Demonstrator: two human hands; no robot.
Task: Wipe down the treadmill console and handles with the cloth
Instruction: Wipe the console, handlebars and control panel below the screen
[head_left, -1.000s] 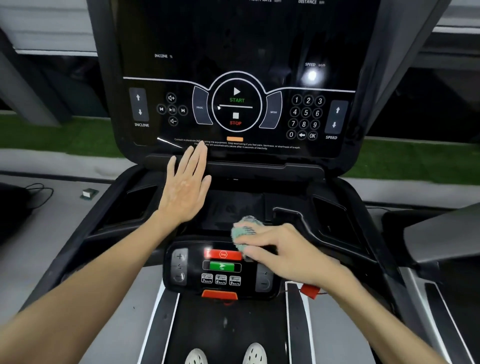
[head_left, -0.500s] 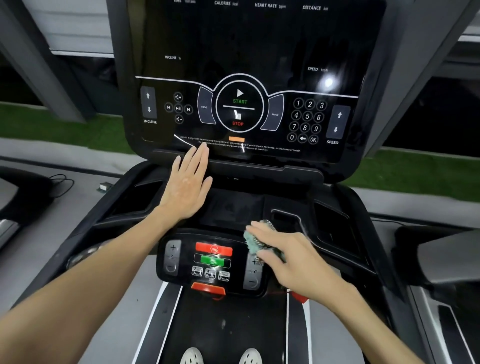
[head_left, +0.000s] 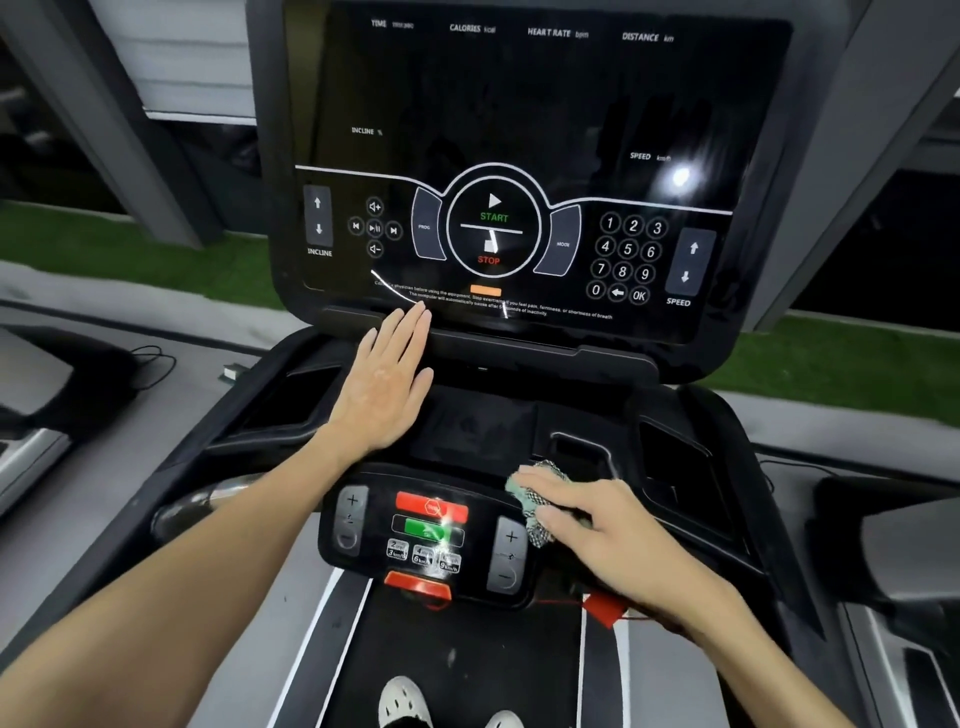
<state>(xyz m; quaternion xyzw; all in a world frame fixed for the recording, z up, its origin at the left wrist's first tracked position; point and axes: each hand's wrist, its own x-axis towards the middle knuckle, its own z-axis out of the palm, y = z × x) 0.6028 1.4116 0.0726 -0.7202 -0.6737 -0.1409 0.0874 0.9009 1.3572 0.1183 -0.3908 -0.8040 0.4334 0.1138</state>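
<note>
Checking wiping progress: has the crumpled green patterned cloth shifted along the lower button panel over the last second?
Yes. The crumpled green patterned cloth under the right hand slid rightward, from beside the red stop button to the black button panel's right edge.

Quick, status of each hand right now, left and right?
Left hand: open, flat on the console, holding nothing.
Right hand: grips the cloth beside the button panel.

Cloth (head_left: 537, 501) – green, checked; console (head_left: 519, 104) – black.
</note>
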